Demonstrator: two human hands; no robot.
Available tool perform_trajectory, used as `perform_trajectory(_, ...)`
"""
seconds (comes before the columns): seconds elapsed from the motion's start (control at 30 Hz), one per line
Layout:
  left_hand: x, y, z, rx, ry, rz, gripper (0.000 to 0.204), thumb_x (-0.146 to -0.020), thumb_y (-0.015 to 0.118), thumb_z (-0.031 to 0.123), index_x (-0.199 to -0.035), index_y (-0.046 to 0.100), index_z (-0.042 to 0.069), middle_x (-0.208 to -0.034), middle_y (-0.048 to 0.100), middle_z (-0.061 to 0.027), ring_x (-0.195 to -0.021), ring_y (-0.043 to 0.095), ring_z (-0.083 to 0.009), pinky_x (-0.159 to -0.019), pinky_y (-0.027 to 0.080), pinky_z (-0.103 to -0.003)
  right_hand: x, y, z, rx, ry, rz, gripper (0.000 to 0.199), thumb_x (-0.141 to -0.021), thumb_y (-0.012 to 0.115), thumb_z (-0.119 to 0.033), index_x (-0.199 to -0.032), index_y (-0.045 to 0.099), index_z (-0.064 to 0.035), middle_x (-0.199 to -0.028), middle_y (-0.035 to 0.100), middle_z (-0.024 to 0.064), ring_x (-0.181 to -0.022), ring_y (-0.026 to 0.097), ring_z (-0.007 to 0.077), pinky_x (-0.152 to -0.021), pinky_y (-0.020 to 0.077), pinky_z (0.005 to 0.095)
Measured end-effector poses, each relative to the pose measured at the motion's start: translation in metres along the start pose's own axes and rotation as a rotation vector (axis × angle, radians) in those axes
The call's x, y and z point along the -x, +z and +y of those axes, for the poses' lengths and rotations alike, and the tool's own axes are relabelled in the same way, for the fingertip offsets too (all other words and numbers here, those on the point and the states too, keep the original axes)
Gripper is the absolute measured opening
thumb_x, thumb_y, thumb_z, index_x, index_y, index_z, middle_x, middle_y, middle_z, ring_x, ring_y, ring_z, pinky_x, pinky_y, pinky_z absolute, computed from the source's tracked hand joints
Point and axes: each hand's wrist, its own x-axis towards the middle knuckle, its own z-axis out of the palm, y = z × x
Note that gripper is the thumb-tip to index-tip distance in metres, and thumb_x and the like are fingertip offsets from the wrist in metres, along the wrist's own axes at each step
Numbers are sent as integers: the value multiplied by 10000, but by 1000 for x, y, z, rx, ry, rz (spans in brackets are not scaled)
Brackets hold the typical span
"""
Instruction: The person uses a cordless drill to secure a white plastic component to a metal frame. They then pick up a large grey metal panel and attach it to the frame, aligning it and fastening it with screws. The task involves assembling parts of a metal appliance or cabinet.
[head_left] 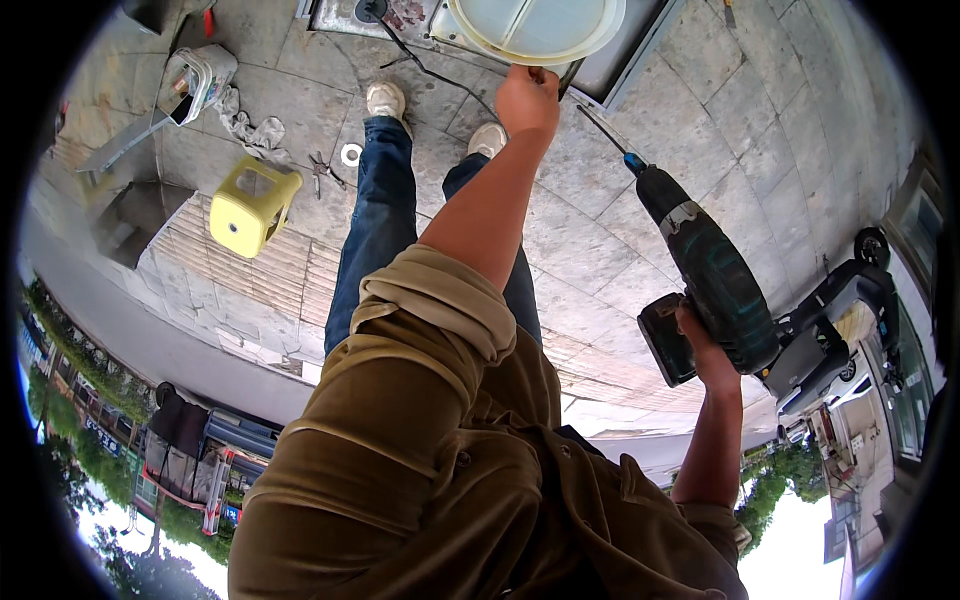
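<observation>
Right hand (708, 355): closed around the handle of the drill (722, 285), which is held out over the paving (600, 250) on the person's right. Whether a finger sits on the trigger cannot be told. The drill is judged heavy and rigid, its weight tending to the body and the pack (664, 340) at the foot of the handle; the handle is the proper hold. The bit (602, 132) is judged stiff but thin, liable to bend under side load, and no place for fingers. In appearance the drill is dark green and black, scuffed, with a pale grey band and blue at the nose; the bit is long and dark, pointing forward and to the left.

Left hand (528, 100): well apart from the right, fingers curled at the near edge of the disc (555, 22). Whether they pinch the rim or a small part there cannot be told.

The disc lies ahead of the person, past the left hand. It is judged light, fairly stiff and possibly brittle, best taken by the rim. In appearance it is round, with a cream rim, a pale cloudy face and a bar across it
</observation>
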Motion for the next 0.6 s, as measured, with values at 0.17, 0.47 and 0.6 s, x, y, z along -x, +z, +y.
perform_trajectory(0.17,0,-3,6,96,-84,25,143,-743,655,118,-817,598,10,-754,656,-150,-735,636,-339,-669,491,-414,3,-2,6,-78,69,42,132,-779,645,17,-891,639,-52,-746,585,-10,-652,524,79,-612,430,239)
perform_trajectory(0.47,-5,6,2,-18,-72,0,188,-738,665,143,-845,608,-1,-780,662,-155,-749,637,-340,-678,492,-401,-4,3,-4,-128,111,15,117,-778,646,6,-880,633,-49,-745,572,-18,-654,517,77,-614,425,237)
perform_trajectory(0.6,-2,7,-3,80,-29,28,178,-745,650,151,-832,600,4,-746,648,-153,-722,622,-353,-657,486,-410,-5,1,0,-80,45,-10,115,-782,647,0,-883,631,-52,-743,571,-18,-653,515,75,-614,422,235)
